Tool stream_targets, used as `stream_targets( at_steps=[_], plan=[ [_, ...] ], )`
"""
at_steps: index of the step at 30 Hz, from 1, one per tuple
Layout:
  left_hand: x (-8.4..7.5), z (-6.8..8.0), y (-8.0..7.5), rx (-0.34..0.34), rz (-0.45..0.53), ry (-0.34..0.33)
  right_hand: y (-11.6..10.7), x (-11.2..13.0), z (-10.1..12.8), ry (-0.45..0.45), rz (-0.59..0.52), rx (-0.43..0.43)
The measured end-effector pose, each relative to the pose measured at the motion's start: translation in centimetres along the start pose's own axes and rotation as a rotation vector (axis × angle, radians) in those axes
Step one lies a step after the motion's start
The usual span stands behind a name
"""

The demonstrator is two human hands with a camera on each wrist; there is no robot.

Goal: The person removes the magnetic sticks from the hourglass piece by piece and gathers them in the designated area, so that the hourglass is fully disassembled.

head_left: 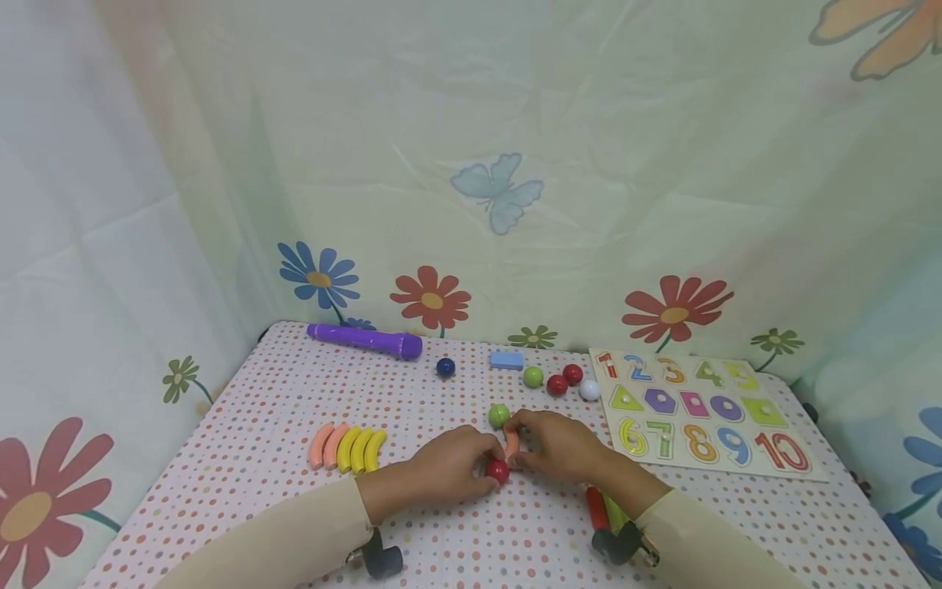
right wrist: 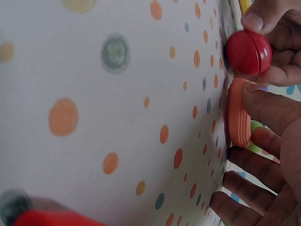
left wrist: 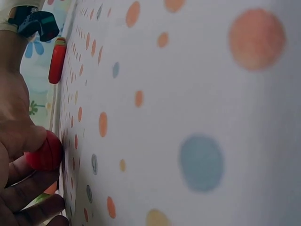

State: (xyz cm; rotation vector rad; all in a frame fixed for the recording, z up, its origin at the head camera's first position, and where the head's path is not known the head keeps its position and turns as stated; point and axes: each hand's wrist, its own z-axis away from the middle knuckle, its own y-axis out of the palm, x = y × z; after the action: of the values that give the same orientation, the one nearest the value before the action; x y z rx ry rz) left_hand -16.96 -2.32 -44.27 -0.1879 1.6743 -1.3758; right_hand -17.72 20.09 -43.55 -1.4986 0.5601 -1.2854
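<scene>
My left hand (head_left: 456, 466) grips a glossy red ball (head_left: 497, 470) between thumb and fingers, low on the dotted tabletop; a groove runs round the ball in the right wrist view. Just beyond it, my right hand (head_left: 562, 446) pinches a curved orange piece (right wrist: 239, 113) with ridged sides, its thumb on the near end. The other right fingers spread down to the cloth. That piece lies between the red ball and a light green ball (head_left: 498, 415). To the left, two salmon curved pieces (head_left: 326, 446) and three yellow ones (head_left: 360, 450) form a side-by-side row.
A purple toy microphone (head_left: 364, 339), dark blue ball (head_left: 445, 367) and light blue block (head_left: 506, 360) lie at the back. Another green ball (head_left: 533, 376), two red balls (head_left: 557, 384) and a white ball (head_left: 589, 389) sit beside a number-and-shape puzzle board (head_left: 679, 442). Beneath my right wrist is a red stick-like thing (head_left: 598, 509).
</scene>
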Motion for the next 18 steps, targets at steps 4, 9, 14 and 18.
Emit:
stream_targets(
  at_steps=[4,9,14,18],
  plan=[
    [0.0,0.1,0.0,0.007,0.013,0.012,0.0,0.0,0.0,0.005,-0.003,-0.001],
    [0.4,0.3,-0.4,-0.015,0.008,-0.002,0.0,0.1,0.1,0.021,-0.007,-0.003],
    [0.8,0.3,-1.5,-0.036,0.016,-0.056,0.0,0.0,0.0,0.02,-0.007,-0.007],
    [1.4,0.1,-2.6,-0.065,0.014,-0.089,0.0,0.0,0.0,0.006,-0.008,-0.008]
  ],
)
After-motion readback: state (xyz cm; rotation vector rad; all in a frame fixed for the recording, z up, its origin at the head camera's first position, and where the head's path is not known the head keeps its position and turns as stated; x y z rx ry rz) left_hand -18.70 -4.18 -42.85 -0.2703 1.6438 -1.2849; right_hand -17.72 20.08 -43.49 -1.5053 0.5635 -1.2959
